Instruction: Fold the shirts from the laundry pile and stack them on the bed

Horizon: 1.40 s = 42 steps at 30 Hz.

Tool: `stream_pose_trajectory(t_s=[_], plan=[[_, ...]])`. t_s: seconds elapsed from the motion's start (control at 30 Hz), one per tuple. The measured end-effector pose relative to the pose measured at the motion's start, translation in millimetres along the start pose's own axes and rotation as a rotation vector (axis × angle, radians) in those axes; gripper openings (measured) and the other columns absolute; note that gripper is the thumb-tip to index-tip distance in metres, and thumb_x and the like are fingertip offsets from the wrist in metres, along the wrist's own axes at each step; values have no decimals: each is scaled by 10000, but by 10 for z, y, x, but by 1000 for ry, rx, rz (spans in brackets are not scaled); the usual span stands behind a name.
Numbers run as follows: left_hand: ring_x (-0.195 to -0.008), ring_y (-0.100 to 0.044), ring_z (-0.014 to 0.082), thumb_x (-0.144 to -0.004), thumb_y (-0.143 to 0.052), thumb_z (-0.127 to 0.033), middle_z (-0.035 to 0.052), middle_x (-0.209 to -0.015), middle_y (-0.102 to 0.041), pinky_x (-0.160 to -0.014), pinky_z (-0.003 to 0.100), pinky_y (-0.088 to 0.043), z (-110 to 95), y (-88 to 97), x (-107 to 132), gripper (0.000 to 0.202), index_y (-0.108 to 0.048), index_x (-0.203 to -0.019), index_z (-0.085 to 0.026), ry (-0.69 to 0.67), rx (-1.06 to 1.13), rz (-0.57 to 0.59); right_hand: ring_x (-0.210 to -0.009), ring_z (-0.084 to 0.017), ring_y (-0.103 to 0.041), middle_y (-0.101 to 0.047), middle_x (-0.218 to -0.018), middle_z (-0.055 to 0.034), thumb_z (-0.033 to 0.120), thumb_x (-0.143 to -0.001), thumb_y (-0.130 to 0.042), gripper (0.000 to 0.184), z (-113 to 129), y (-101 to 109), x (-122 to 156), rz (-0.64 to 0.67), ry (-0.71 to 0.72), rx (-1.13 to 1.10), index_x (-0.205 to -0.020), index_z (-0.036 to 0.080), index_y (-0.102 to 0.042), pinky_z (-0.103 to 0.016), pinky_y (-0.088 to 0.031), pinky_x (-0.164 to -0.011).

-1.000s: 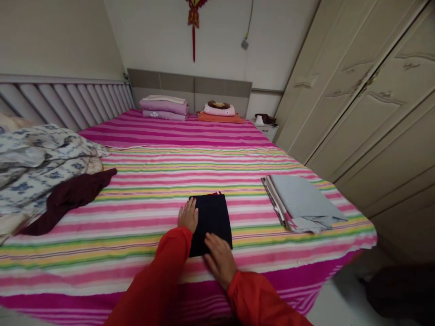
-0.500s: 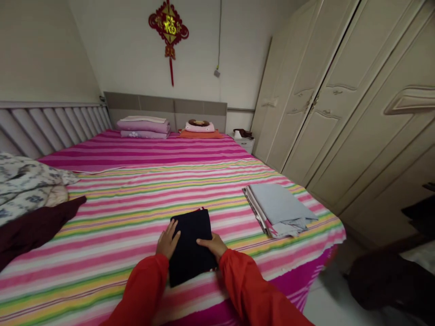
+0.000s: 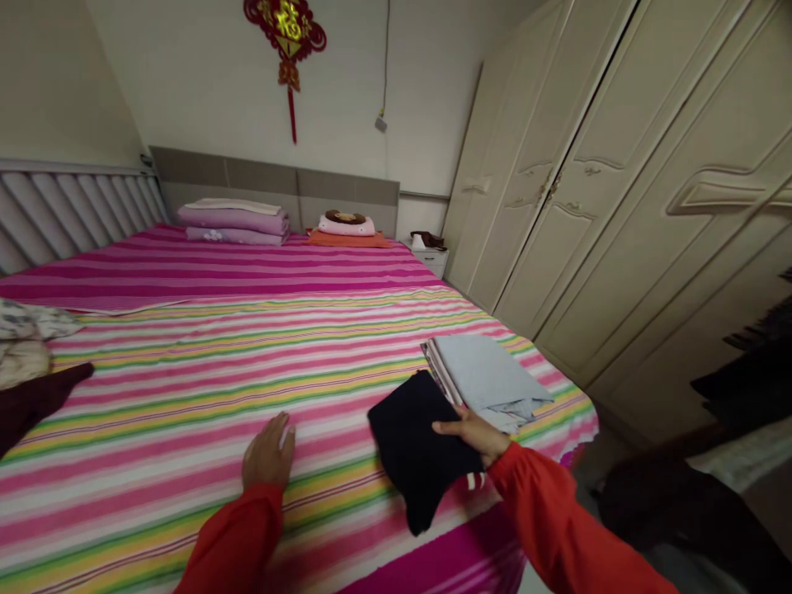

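Observation:
A folded black garment (image 3: pixel 421 441) hangs from my right hand (image 3: pixel 473 435), which grips its right edge with the thumb on top. One lower corner droops, and a bit of white striping shows near my wrist. Just behind it, a stack of folded light grey-blue cloth (image 3: pixel 488 367) lies on the bed, its left corner close to the garment. To the left, my left hand (image 3: pixel 269 454) is over the striped bedsheet (image 3: pixel 247 371) with nothing in it, thumb apart from the fingers.
A dark maroon cloth (image 3: pixel 43 404) and a patterned cloth (image 3: pixel 34 322) lie at the bed's left edge. Folded purple bedding (image 3: pixel 235 223) and a pink pillow (image 3: pixel 346 224) sit by the headboard. A cream wardrobe (image 3: pixel 594 190) stands along the right, with dark clothing in the lower right.
My right hand has lifted the black garment off the bed and carried it right, toward the grey-blue stack. My left hand has let go of it and moved left. The view has shifted right.

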<state>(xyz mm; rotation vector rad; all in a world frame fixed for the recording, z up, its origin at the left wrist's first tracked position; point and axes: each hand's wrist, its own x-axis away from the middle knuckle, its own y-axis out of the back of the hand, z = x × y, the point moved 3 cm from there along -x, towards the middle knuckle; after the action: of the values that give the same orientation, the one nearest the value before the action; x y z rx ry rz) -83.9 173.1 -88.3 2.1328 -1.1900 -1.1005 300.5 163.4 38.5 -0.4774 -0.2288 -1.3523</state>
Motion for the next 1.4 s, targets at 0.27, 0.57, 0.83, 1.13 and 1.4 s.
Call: stream_pose_trajectory(t_s=[0.27,0.57,0.83,1.13,1.4], plan=[[-1149,-601,258,-873,-348,-426,96,-1197,-676,-970,409,-484,-45,60,-14,458,-666,-1111,-199,-69,-113,-29,-615,-184,-682,-729,-750,-50,185,-629,-775,314,1070,709,107,-141,125,157,-912,171,-638,-289,-581,-602],[-1125,-614,267,-882,-318,-437,105,-1207,-669,-947,422,-495,-52,79,12,480,-660,-1102,-183,-65,-159,-13,-594,-183,-677,-730,-760,-68,144,-630,-759,346,1063,1523,-411,-339,103,175,-940,164,-605,-301,-587,-606],[-1123,-611,265,-872,-352,-426,89,-1202,-672,-950,426,-491,-84,105,29,445,-665,-1101,-206,-48,-177,-13,-608,-186,-671,-724,-769,-60,152,-654,-734,361,835,1807,-562,-348,52,193,-980,178,-582,-318,-579,-614],[-1139,-603,259,-886,-337,-430,94,-1206,-669,-952,413,-487,-106,120,31,452,-654,-1107,-197,-63,-191,4,-676,-213,-684,-723,-802,-79,182,-674,-719,394,800,1955,-589,-357,-18,289,-1048,162,-595,-365,-582,-680],[-1121,-614,259,-886,-346,-423,104,-1202,-671,-958,422,-486,-83,112,45,447,-649,-1108,-180,-76,-203,-14,-1356,-370,-348,-414,-1457,-209,418,-834,-576,629,1189,1712,-673,-845,266,1016,-1388,149,-446,-615,-270,-1074]])
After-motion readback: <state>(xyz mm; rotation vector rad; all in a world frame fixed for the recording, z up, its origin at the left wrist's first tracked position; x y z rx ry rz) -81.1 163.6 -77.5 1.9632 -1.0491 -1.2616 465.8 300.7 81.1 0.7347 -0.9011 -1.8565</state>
